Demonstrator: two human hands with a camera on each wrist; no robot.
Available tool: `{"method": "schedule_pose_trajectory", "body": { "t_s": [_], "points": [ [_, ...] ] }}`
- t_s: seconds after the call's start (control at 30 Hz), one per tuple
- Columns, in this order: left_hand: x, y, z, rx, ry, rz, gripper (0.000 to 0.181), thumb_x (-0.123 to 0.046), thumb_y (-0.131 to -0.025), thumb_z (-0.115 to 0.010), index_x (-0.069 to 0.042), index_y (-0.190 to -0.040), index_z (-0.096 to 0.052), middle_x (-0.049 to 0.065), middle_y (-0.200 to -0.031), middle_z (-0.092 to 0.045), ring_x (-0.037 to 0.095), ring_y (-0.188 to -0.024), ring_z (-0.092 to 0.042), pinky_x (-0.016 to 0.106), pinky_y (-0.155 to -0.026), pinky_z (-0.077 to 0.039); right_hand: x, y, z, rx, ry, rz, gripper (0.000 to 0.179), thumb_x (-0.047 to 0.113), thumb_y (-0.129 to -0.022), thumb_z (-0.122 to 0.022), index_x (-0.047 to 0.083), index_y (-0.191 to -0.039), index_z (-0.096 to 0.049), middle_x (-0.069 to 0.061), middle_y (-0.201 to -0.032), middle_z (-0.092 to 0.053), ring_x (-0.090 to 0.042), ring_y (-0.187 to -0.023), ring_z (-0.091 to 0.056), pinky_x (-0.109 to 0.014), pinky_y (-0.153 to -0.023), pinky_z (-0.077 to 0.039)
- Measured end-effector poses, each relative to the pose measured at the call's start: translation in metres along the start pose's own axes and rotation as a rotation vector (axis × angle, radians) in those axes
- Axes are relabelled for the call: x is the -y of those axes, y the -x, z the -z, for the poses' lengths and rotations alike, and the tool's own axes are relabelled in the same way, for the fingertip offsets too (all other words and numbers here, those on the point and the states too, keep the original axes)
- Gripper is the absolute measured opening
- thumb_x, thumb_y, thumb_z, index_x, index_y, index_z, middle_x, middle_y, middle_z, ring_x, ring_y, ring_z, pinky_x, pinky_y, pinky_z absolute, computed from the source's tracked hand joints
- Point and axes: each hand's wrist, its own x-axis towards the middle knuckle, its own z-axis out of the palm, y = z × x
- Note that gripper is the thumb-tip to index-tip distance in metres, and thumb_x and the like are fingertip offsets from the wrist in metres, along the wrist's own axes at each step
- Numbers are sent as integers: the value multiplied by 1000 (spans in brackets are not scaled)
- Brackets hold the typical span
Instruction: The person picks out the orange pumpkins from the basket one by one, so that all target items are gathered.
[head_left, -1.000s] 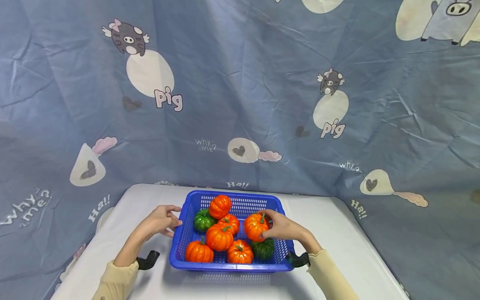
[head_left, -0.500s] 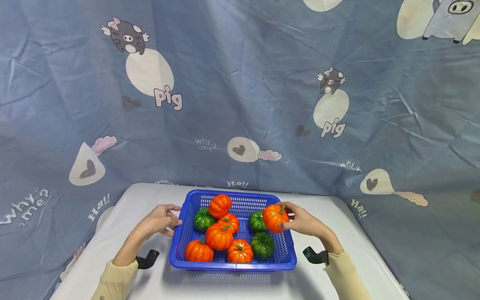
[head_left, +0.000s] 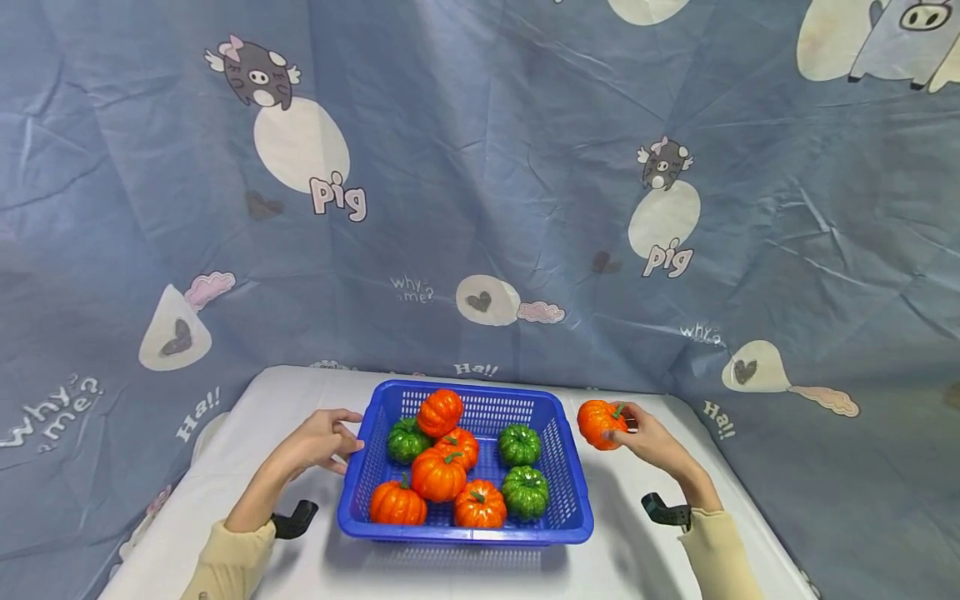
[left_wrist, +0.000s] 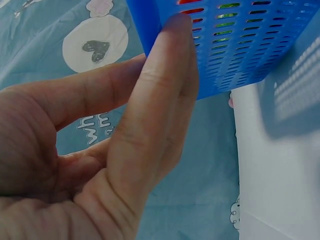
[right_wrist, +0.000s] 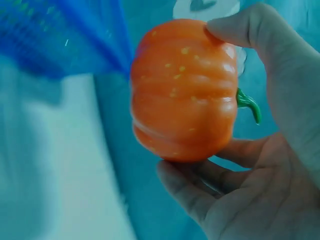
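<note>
The right hand [head_left: 651, 437] is curled part-way closed, and a glossy, plastic-looking orange ribbed pumpkin with a green stem [head_left: 598, 425] is held between thumb and fingers. Over the last second, it has been carried from inside the blue perforated plastic basket [head_left: 510, 535] to just outside its right rim. Two ribbed green pumpkins [head_left: 519, 445] on that side have been fully uncovered. The lift over the rim is thus judged complete, though no release has been made. At the basket's left rim, the left hand [head_left: 318, 442] is unchanged: its fingers are loosely extended, touching the rim, with no grip apparent. Room for moving seems to be offered by the white table [head_left: 465, 575] right of the basket, bounded behind by blue printed fabric [head_left: 480, 208].
</note>
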Motion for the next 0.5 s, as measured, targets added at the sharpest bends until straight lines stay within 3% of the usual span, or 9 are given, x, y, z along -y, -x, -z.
{"method": "schedule_pose_trajectory", "body": {
  "t_s": [0.27,0.5],
  "points": [
    [0,0,0,-2,2,-1,56,-4,-87,-65,9,-136,-42,16,-95,-67,18,-74,-65,37,-62,-60,-41,-5,-5,-70,23,-138,56,32,-87,-67,-8,-122,-50,-19,-112,-61,-25,-99,-58,-36,-87,-49],
    [0,2,-1,5,13,-6,56,-5,-87,-66,9,-136,-42,16,-95,-67,18,-74,-65,37,-62,-61,-70,-10,-20,-129,35,-204,63,36,-87,-68,-14,-122,-49,-28,-116,-58,-35,-105,-57,-44,-90,-49]
  ]
}}
